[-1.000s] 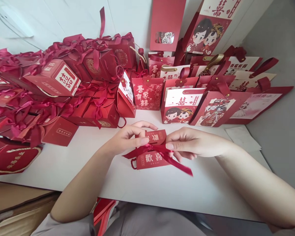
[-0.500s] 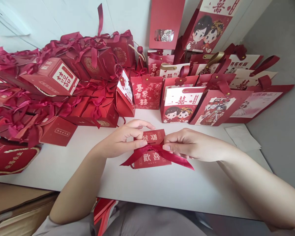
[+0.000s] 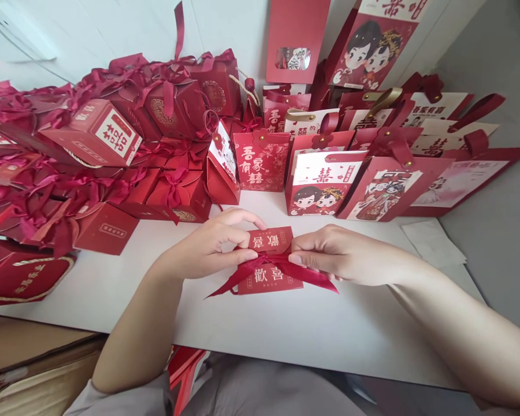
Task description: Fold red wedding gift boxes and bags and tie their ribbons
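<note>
A small red box (image 3: 266, 283) with pale characters lies on the white table in front of me. Across its top runs a dark red ribbon (image 3: 314, 278), tied at the middle, its two tails spreading left and right. My left hand (image 3: 216, 242) pinches the ribbon's left side between thumb and a finger, with the index finger arched over the box's far part. On the other side, my right hand (image 3: 329, 254) is closed on the ribbon's right side, thumb on top. The fingertips hide parts of the knot.
Several red ribboned boxes (image 3: 108, 228) are piled on the left. Red and white gift bags (image 3: 320, 190) stand at the back and right. A white tissue (image 3: 433, 241) lies at the right, near a grey wall. Cardboard (image 3: 34, 375) is below the table at lower left.
Both hands keep their grip on the ribbon. Its left tail reaches slightly farther left, and the right tail's tip has drawn in a little. The view has shifted slightly.
</note>
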Motion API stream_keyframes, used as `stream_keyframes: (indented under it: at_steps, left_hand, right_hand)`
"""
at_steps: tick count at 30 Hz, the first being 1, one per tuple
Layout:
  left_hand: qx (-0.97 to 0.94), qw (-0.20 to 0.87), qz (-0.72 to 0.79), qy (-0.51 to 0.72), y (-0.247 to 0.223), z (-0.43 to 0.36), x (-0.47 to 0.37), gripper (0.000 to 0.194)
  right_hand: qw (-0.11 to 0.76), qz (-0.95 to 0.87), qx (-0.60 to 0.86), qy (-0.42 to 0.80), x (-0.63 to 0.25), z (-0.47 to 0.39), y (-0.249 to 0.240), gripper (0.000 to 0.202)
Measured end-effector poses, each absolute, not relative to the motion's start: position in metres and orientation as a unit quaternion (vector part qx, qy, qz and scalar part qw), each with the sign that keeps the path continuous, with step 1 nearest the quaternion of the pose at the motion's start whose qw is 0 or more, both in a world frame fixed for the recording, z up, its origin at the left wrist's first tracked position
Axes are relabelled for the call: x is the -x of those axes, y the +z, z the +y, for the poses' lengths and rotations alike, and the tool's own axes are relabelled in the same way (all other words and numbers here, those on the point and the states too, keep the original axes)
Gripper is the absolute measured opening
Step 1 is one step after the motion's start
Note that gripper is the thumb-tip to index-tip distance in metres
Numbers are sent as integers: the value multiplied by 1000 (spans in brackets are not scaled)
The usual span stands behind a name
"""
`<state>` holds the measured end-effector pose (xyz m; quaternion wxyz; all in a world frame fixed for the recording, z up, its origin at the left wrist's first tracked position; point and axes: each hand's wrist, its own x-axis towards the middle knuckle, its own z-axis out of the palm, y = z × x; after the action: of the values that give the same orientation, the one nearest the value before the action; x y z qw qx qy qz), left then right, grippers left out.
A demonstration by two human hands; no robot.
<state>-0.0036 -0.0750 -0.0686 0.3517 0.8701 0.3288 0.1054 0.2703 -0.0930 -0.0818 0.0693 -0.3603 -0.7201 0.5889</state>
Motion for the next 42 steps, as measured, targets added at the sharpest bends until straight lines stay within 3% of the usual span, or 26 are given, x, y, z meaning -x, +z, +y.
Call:
stream_keyframes:
  at_steps: [8, 14, 19, 28, 34, 38, 42]
  left_hand:
    - [-874, 337, 335, 102, -65, -77, 4, 28]
    - [-806, 404, 395, 177, -78, -82, -8, 41]
    - [-744, 443, 442, 235, -93, -86, -22, 43]
    - [-763, 441, 439, 177, -91, -88, -23, 38]
    - [-749, 475, 427, 178, -91, -87, -21, 29]
    - [-722, 489, 446, 200, -94, -89, -25, 42]
    - [-723, 495, 438, 202, -95, -89, -27, 50]
  right_hand:
    - [61, -706, 354, 611, -274, -91, -81, 41]
    - [86, -698, 338, 626, -279, -83, -81, 43]
    - [164, -727, 354, 565, -277, -81, -83, 42]
    - [272, -841, 329, 332, -268, -80, -99, 38]
    - [273, -840, 331, 333, -267, -83, -97, 30]
    - [293, -816, 328, 374, -264, -84, -97, 24]
    - [334, -810, 351, 331, -260, -82, -106, 15]
